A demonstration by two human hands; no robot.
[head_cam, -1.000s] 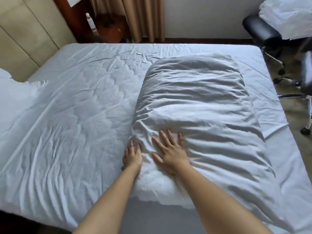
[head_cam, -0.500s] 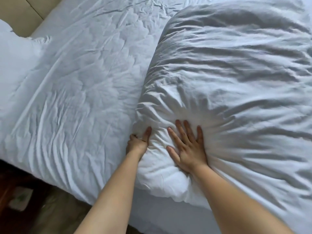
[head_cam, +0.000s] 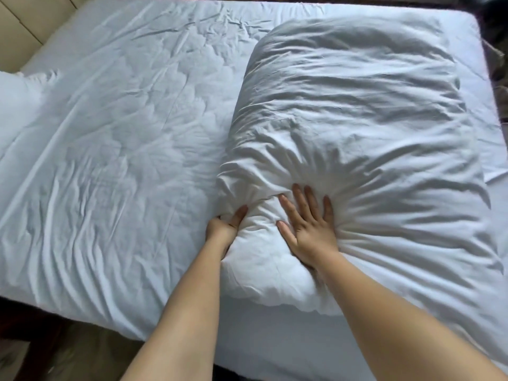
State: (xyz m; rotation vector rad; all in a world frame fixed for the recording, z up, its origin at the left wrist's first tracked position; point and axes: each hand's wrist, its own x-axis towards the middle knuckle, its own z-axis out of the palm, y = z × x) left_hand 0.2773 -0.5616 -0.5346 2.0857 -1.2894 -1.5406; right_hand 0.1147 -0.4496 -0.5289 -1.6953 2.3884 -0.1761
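On the right half of the bed (head_cam: 110, 138) lay a large white pillow (head_cam: 362, 111), its long side running from the near edge toward the far one. Both bare forearms reached forward from the near edge and converged on the pillow's near left corner.

The left hand (head_cam: 224, 226) sat at the pillow's left flank, where the pillow met the sheet. Its thumb lay up over the fabric and its fingers curled in against the side, gripping the corner; the fingertips were hidden in the folds. The right hand (head_cam: 305, 226) lay palm down on top of the pillow, just right of the left hand, with straight fingers spread apart and holding nothing. It pressed a hollow into the filling, and creases fanned outward from it.

The pillow's near end bulged close to the near edge of the bed, between the two forearms. Its right side ran close to the bed's right edge, with a narrow strip of sheet showing. Left of the pillow the wrinkled sheet spread wide and bare up to a second white pillow (head_cam: 16, 105) at the far left edge. A dark strip of floor (head_cam: 82, 353) showed below the near left edge.
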